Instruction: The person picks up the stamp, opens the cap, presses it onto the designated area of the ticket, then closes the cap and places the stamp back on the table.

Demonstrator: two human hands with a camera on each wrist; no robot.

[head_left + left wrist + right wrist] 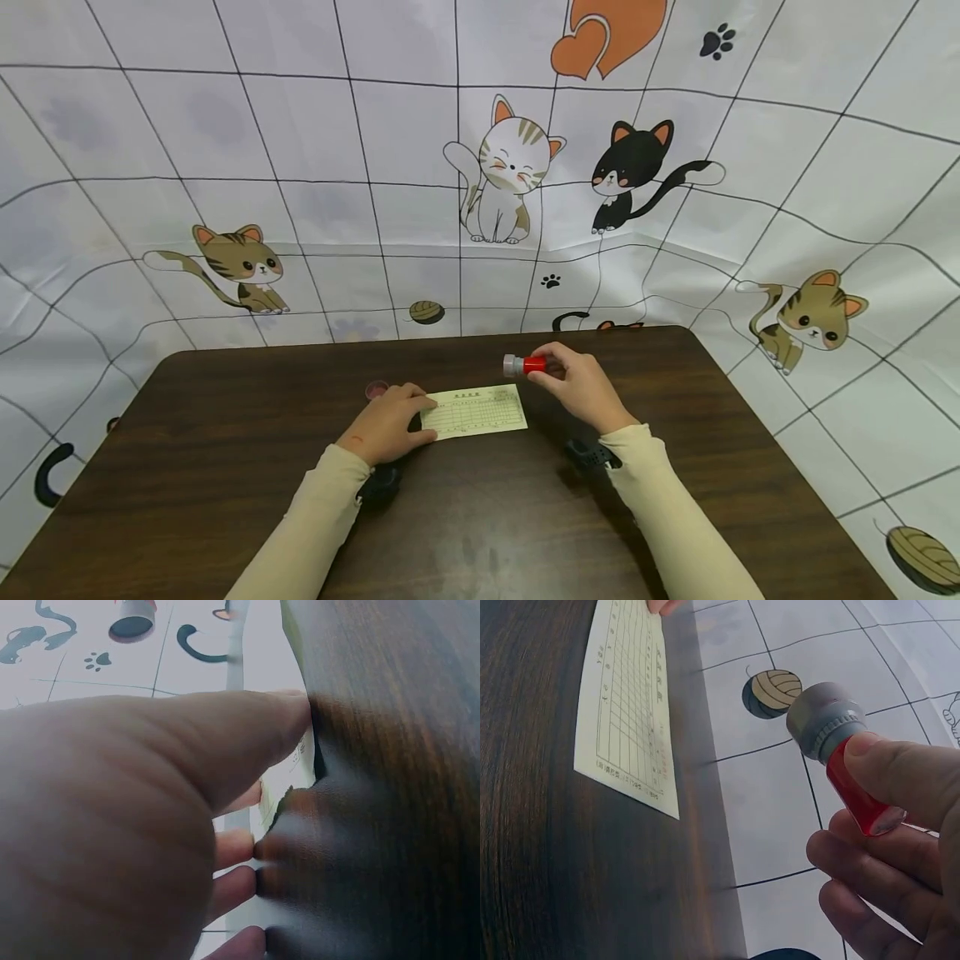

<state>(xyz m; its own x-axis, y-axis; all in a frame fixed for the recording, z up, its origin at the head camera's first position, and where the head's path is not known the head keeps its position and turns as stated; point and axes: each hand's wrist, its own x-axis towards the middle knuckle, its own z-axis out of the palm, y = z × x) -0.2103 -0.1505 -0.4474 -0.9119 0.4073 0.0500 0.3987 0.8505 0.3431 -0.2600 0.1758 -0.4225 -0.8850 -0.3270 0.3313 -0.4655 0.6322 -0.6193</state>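
A pale yellow printed form with a ruled grid lies on the table, its right end showing in the right wrist view. My left hand presses its left end, thumb at the near corner and fingers spread at the far one. Just beyond the form's right end, my right hand pinches a stamp by its red handle between thumb and fingers. The stamp's round grey head points left, raised above the table. Behind my left hand sits a small round reddish cap, partly hidden by the fingers.
The dark wooden table has rounded far corners. A white cloth with grid lines and cartoon cats hangs behind it and along the right side. Dark bands circle both wrists below the cream sleeves.
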